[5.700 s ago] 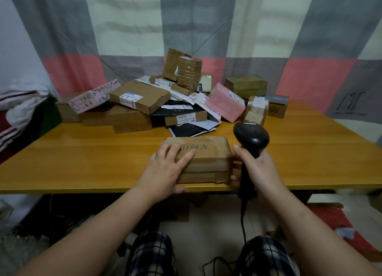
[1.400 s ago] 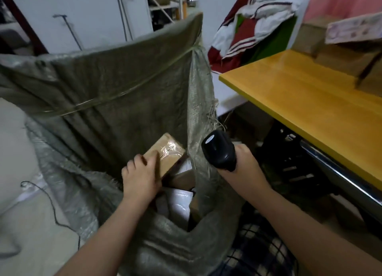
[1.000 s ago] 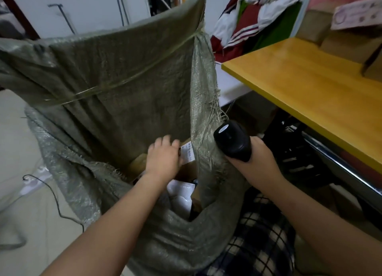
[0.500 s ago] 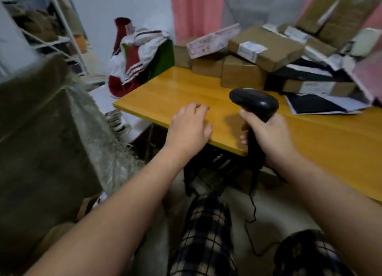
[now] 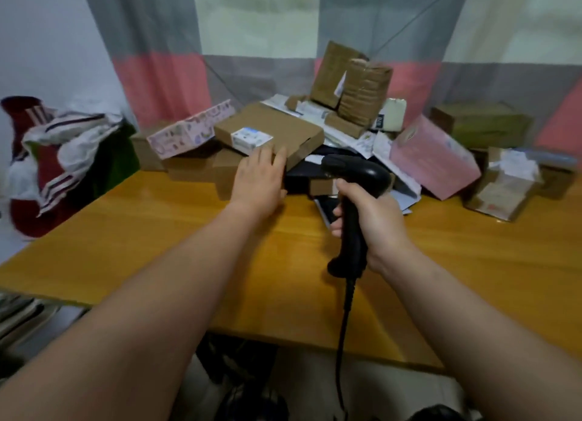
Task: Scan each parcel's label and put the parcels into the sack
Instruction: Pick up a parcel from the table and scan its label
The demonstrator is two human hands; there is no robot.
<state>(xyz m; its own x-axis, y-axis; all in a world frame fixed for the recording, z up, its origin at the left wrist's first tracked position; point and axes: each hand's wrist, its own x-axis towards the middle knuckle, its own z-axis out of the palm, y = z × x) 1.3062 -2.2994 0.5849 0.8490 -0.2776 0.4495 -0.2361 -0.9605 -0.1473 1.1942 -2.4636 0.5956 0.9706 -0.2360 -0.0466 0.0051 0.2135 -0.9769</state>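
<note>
Head view — left hand (image 5: 259, 181) on parcel (image 5: 277, 124), right hand (image 5: 374, 219) gripping scanner (image 5: 352, 174)

1 desk (image 5: 157, 231), 1 barcode scanner (image 5: 356, 176), 2 hands (left hand (image 5: 258, 181), right hand (image 5: 374, 219)), 1 pink box (image 5: 431, 156), 1 long patterned box (image 5: 189, 133), approx. a dozen brown cardboard parcels (image 5: 271, 130) (pile overlaps, exact no. unclear), 1 cream box (image 5: 392, 115) & 1 heap of clothes (image 5: 53, 156).

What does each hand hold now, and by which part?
The right hand grips the black scanner by its handle. The left hand holds nothing; its open fingers reach the near edge of the flat brown parcel.
</note>
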